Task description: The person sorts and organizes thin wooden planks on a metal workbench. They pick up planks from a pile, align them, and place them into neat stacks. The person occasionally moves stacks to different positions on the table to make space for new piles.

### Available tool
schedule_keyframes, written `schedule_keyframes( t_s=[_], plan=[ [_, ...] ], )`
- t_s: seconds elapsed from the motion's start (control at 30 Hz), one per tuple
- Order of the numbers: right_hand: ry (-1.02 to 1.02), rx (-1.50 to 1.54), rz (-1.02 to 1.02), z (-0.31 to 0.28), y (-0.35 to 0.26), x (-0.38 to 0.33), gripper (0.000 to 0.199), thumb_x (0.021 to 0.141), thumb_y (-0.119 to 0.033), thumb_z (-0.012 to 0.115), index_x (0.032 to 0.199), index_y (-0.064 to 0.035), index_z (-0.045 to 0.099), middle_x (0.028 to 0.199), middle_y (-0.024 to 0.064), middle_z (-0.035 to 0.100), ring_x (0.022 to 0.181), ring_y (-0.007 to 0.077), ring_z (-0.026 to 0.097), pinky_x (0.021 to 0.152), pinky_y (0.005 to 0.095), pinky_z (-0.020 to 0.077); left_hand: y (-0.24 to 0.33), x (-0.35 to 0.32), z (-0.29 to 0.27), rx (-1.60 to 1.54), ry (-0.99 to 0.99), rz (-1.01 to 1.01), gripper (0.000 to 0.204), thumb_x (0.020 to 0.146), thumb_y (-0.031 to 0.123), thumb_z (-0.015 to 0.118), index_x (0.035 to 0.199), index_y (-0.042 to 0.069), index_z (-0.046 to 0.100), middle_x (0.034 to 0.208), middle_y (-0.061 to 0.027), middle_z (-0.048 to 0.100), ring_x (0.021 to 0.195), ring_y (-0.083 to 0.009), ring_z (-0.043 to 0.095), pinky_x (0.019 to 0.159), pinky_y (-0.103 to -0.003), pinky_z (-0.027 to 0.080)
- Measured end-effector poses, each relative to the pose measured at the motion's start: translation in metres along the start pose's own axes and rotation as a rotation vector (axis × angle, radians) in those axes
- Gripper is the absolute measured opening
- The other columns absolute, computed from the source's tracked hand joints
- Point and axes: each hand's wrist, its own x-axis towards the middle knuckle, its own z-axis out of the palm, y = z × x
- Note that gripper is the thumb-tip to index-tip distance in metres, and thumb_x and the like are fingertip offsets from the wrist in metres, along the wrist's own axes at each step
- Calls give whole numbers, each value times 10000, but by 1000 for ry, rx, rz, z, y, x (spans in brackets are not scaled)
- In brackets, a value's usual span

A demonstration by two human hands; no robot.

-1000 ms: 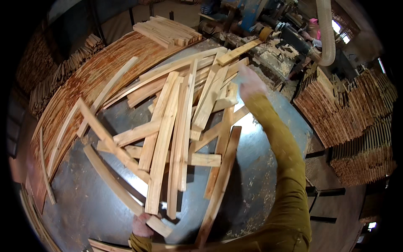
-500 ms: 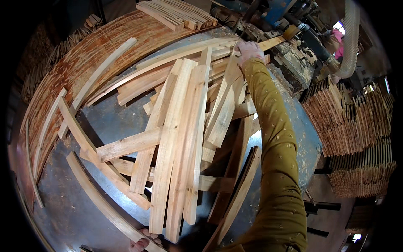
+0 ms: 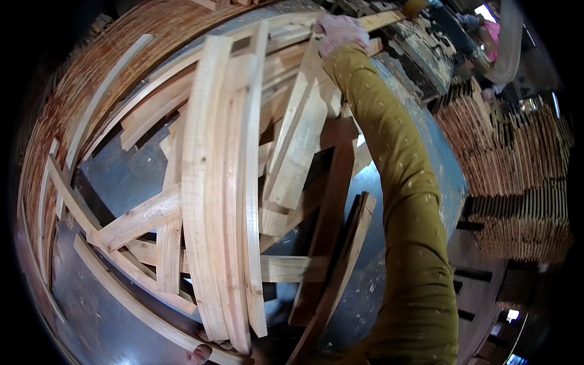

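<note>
My left hand (image 3: 199, 354) shows only in part at the lower edge. Its fingers close around the near end of a long curved wooden slat (image 3: 131, 302), right beside the lower ends of several pale slats (image 3: 214, 182) lying side by side. Far off at the top, my right hand (image 3: 342, 33) has its fingers curled over the upper end of a slanting wooden slat (image 3: 291, 131); its fingertips are partly hidden. Between the hands, more slats are heaped crosswise, among them a short one (image 3: 143, 217) reaching left from under the side-by-side slats.
A blue-grey metal table (image 3: 125, 176) bears the heap. A curved stack of reddish-brown wood (image 3: 91, 79) borders it at left. Machinery with wood shavings (image 3: 420, 58) and a pale hose (image 3: 506, 55) stand at far right, above stacked slats (image 3: 493, 158). Part of a person in pink (image 3: 490, 36) shows behind.
The whole view has shifted, so the far things sit higher and further left. The side-by-side slats look longer and nearer, as if raised. Both hands keep their holds.
</note>
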Motion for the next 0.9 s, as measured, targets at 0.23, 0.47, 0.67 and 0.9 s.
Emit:
schedule_keyframes(
  t_s=[0.23,0.47,0.67,0.9],
  plan=[
    [36,155,91,-4,21,10,315,744,-130,668,1049,-202,644,1074,92,677,1073,315,627,884,411,508,-2,2,12,8,1,-38,499,842,314,709,1214,27,540,1119,-159,614,984,-305,627,833,-442,551],
    [51,21,35,4,11,2,295,749,-126,669,1036,-188,644,1026,101,683,995,341,646,842,413,516,-13,8,23,-18,-4,-31,502,828,304,714,1204,20,540,1107,-159,616,971,-301,630,825,-439,553],
    [134,65,26,23,26,8,267,707,-154,701,969,-181,658,959,100,687,959,340,645,799,423,516,-18,9,21,-33,-27,-65,505,816,295,717,1196,15,540,1098,-160,618,960,-298,633,818,-437,554],
    [6,81,-98,6,21,-1,200,738,-186,644,935,-156,664,849,84,680,859,336,638,730,429,510,-29,6,26,-112,-37,-38,508,801,284,722,1187,8,540,1087,-160,621,947,-295,636,810,-434,556]
  ],
)
